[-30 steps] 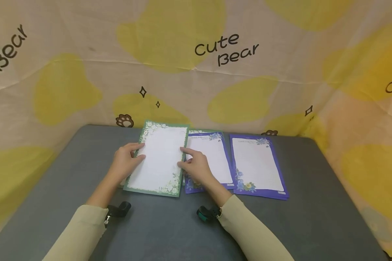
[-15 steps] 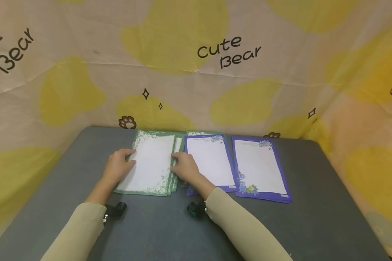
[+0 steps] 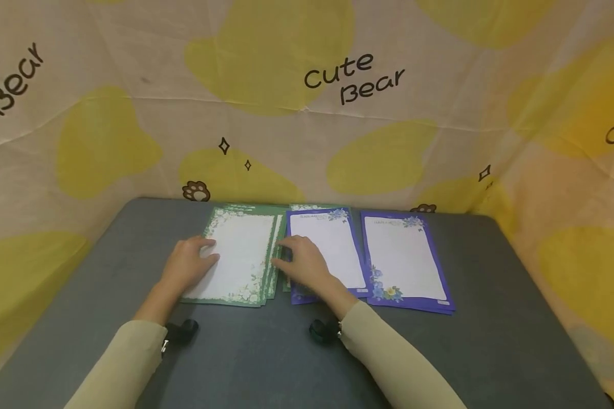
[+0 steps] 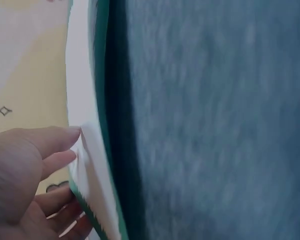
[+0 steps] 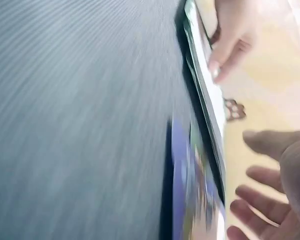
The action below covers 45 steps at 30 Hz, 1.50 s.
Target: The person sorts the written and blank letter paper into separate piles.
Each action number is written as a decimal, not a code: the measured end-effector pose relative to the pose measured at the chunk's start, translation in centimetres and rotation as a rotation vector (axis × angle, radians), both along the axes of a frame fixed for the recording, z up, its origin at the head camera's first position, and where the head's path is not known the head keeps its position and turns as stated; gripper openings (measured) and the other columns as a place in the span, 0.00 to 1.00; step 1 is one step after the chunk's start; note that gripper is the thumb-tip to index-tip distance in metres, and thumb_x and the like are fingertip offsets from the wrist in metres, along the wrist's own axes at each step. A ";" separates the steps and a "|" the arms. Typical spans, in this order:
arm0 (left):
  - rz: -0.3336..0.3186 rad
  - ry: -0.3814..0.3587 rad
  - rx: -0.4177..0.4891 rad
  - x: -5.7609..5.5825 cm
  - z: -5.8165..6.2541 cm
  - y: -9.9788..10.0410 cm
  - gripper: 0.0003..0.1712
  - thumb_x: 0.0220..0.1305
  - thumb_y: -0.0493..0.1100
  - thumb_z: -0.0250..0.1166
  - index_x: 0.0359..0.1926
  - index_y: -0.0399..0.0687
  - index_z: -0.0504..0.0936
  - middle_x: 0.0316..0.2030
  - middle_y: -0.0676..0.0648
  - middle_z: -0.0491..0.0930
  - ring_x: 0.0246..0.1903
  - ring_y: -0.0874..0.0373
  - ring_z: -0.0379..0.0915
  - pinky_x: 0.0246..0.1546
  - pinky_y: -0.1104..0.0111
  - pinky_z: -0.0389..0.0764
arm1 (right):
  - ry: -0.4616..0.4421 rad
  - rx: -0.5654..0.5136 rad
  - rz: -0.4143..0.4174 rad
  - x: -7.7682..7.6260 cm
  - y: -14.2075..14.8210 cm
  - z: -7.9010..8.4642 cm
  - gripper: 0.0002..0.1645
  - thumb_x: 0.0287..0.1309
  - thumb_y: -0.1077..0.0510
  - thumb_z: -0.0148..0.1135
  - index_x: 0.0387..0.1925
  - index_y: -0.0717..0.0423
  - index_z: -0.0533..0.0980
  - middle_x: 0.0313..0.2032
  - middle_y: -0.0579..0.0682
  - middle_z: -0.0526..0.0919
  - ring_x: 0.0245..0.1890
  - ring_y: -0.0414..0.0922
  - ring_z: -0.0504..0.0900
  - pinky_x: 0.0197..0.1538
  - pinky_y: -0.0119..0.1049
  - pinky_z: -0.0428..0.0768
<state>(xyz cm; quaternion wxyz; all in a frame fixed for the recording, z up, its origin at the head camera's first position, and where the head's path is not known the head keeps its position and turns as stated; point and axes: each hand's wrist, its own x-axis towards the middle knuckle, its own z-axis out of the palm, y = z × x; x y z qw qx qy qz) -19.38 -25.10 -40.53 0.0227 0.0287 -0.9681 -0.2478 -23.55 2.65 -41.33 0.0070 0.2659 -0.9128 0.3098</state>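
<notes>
In the head view a stack of green-bordered, flower-printed paper sheets (image 3: pixel 240 250) lies on the grey table. My left hand (image 3: pixel 186 261) rests at the stack's left edge, thumb and forefinger touching the top sheet. The left wrist view shows that thumb and a fingertip on the white sheet (image 4: pixel 82 100), the other fingers bent beside its edge. Over the stack's right edge and the neighbouring purple-bordered sheet (image 3: pixel 332 244), my right hand (image 3: pixel 304 261) has its fingers apart. The right wrist view shows this right hand (image 5: pixel 270 185) with spread fingers and nothing in them.
Another purple-bordered stack of sheets (image 3: pixel 406 255) lies at the right, slightly fanned. Part of a green-bordered sheet (image 3: pixel 317 207) shows behind the middle purple one. A printed cloth (image 3: pixel 266 130) rises at the table's back edge. Bare grey table (image 3: pixel 245 358) spans the front.
The green-bordered sheet has come down from both hands and lies on the stack at the left. My right hand has let go and shifted slightly right; the left remains at the sheet's edge.
</notes>
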 end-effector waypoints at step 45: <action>-0.409 0.076 -0.021 -2.5 -3.6 17.2 0.54 0.53 0.70 0.72 0.74 0.47 0.68 0.76 0.40 0.62 0.77 0.41 0.55 0.79 0.44 0.50 | 0.108 0.223 -0.007 0.3 15.1 -2.9 0.56 0.47 0.28 0.72 0.72 0.52 0.69 0.74 0.55 0.68 0.77 0.58 0.62 0.79 0.62 0.52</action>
